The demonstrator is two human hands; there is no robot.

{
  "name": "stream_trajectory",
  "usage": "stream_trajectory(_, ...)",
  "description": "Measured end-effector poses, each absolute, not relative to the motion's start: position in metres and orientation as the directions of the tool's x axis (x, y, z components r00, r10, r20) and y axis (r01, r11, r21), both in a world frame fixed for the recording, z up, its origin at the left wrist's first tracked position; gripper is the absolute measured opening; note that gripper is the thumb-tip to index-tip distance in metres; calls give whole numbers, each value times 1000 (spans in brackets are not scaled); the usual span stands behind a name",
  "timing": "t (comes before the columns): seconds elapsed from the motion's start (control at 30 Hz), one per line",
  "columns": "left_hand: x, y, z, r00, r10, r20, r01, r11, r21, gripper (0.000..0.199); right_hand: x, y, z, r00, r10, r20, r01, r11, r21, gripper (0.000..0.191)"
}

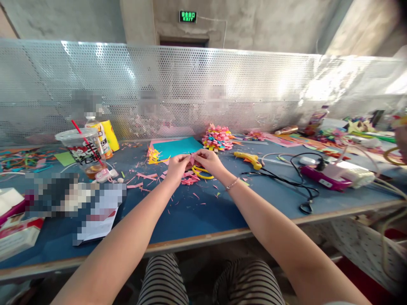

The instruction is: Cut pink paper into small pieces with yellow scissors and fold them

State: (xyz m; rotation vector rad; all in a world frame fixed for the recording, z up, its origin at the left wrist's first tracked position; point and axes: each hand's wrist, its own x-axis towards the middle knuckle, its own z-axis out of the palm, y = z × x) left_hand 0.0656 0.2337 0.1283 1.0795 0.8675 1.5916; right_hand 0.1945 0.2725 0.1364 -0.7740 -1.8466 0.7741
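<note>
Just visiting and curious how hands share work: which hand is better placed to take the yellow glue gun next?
Probably the right hand: the yellow glue gun lies to its right, while the left hand is farther off. Both hands hold the pink paper, though.

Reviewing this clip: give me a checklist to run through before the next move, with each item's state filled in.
1. Pink paper piece pinched by the left hand and right hand: ok, it is at both sets of fingertips.
2. Yellow loop handles free of the right hand: cannot tell, they lie close below it.
3. Table free of scraps near the hands: not ok, pink strips are scattered there.
4. Yellow glue gun set down: ok, it lies on the table to the right of the right hand.
5. Glue gun cold: cannot tell.
6. Drink cup upright: ok, standing off to the left.
</note>
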Motion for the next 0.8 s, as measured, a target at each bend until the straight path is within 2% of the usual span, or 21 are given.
stream_trajectory(0.27,64,228,137,-151,981,125,-318,-168,933,5,191,268,138,-344,770,537,272,629,-729,25)
stream_trajectory(0.43,63,229,137,-138,983,119,-332,-160,930,12,190,267,138,-348,755,557,289,651,-702,21)
stream_trajectory(0.7,62,232,134,-199,973,118,-322,-179,930,24,192,269,139,-304,784,542,235,613,-754,18)
stream_trajectory(0.8,62,232,135,-253,959,130,-260,-197,945,28,194,269,141,-229,741,631,346,668,-659,14)
